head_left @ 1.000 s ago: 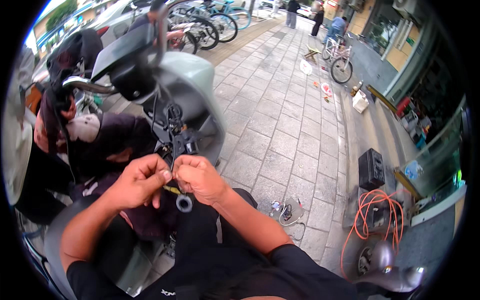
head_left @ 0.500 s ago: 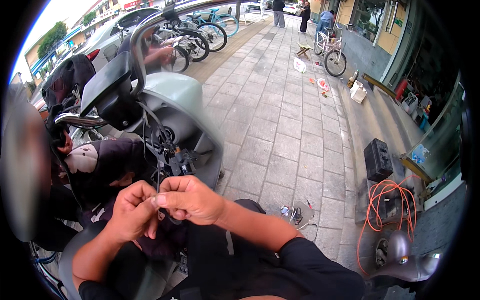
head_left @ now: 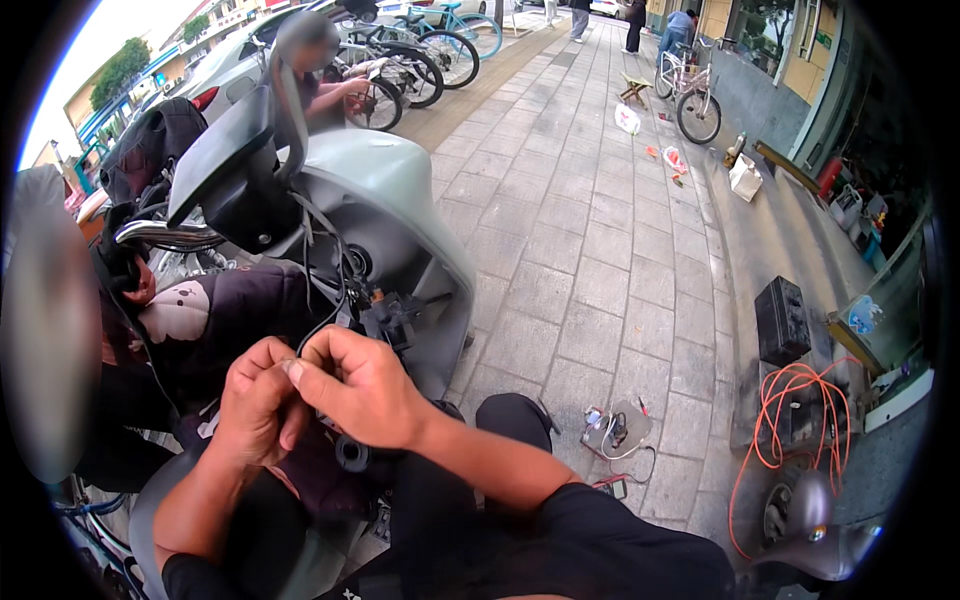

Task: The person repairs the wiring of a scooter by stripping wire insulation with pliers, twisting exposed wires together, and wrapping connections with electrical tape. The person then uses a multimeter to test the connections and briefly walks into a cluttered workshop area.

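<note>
My left hand [head_left: 252, 405] and my right hand [head_left: 362, 388] meet fingertip to fingertip in front of a pale green scooter's front panel [head_left: 400, 205]. Both pinch a thin black wire [head_left: 325, 300] that runs up into the scooter's opened steering area. A black connector block [head_left: 392, 318] with more wires sits just above my right hand. A roll of black tape [head_left: 352, 455] hangs below my right hand, partly hidden by it. What my fingertips grip besides the wire is hidden.
A person in dark clothes [head_left: 215, 320] crouches close at the left by the handlebar [head_left: 165, 235]. On the paving lie small tools [head_left: 615, 430], a black box [head_left: 780, 320] and a coiled orange cable [head_left: 800, 430]. Bicycles [head_left: 695, 100] stand farther off.
My hands have drawn together and shifted a little lower, now pinching at one spot. The tape roll, clearly visible below them before, is now half covered by my right hand.
</note>
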Motion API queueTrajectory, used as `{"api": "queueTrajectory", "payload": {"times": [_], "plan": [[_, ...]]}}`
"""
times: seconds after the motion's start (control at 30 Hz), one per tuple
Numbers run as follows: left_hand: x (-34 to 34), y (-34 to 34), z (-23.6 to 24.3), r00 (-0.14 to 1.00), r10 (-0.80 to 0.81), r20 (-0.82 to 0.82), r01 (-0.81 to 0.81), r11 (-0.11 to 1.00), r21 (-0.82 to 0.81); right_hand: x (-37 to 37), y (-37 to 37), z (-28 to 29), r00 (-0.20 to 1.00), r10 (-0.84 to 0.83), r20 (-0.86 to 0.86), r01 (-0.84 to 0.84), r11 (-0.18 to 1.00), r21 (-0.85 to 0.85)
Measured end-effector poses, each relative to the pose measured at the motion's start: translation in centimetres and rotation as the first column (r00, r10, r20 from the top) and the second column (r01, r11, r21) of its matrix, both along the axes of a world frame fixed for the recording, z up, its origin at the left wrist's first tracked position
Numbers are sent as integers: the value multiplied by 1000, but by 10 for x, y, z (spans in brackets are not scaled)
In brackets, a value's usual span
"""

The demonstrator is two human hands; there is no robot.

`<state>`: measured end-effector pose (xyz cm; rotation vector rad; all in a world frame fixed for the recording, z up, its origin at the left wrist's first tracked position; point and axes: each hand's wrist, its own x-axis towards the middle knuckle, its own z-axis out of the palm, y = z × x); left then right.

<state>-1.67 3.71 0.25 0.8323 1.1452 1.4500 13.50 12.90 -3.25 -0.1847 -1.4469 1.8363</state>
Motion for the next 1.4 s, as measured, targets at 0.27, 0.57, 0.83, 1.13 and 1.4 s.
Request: {"api": "queueTrajectory", "payload": {"times": [0.27,0.57,0.83,1.13,1.4], "plan": [[3,4,-5,954,-132,-270,157,985,72,28,25,-2,978,106,182,-97,994,-58],[27,-3,-3,868,-80,-489,95,995,7,46,30,5,929,-289,230,63,736,674],[28,-6,14,780,37,-624,152,957,248,45,13,32,959,-132,252,28,925,378],[30,29,12,475,244,-845,395,799,453,34,19,-4,994,106,15,-90,903,-420],[30,32,-4,885,1,-466,68,989,131,42,38,1,973,225,41,-193,903,-383]]}}
